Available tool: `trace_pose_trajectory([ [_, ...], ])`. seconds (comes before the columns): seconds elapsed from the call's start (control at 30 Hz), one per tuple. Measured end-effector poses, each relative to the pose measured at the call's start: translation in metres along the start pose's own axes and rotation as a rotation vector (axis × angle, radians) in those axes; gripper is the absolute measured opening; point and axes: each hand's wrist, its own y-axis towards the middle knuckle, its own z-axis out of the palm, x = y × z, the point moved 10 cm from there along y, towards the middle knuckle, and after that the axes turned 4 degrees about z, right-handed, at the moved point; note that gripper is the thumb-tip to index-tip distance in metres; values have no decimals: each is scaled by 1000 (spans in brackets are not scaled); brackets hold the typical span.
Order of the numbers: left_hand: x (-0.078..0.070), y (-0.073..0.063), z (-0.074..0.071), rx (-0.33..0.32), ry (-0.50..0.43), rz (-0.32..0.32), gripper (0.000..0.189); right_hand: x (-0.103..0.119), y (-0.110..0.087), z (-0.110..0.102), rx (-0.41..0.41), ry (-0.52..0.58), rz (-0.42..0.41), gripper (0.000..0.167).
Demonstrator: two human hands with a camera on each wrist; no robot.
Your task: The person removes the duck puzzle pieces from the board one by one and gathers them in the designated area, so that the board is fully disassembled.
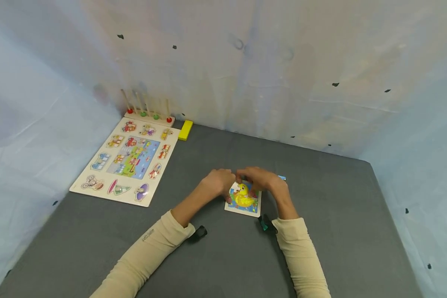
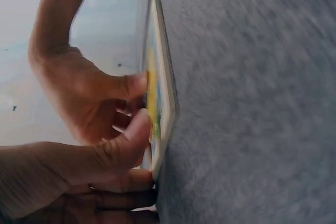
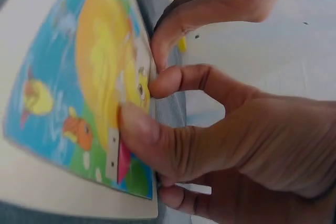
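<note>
The head camera looks forward and down from above the near side of the worktop (image 1: 216,260), far enough back to reach its far edge. The left wrist camera sits low and close, rolled sideways, facing the duck puzzle (image 2: 167,85) nearly edge-on. The right wrist camera, nearest and also rolled, looks across its picture side. All three share the puzzle.

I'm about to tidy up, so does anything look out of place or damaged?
Possibly: the duck puzzle has a pale patch near its far edge, as if a piece were missing, and a small blue thing lies apart from it, partly hidden behind the right hand. Nothing looks spilled or broken.
</note>
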Motion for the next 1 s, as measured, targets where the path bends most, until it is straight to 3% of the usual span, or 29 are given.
trace_pose_trajectory([
  [0.13, 2, -3, 2, -30, -8, -5, 64, 3, -1, 4, 3, -27, 5, 49],
  [0.27, 2, -5, 5, -19, 1, 2, 64, 4, -3, 5, -3, -33, 27, 50],
  [0.5, 3, -3, 13, 41, -46, 3, 101, 3, -10, 1, -34, 23, 38, 52],
  [0.7, 8, -1, 14, 62, -83, 1, 103, 3, -13, -5, -83, 36, 11, 50],
  [1.0, 2, -3, 16, 53, -54, 34, 107, 3, -21, -13, -142, 124, -80, 24],
])
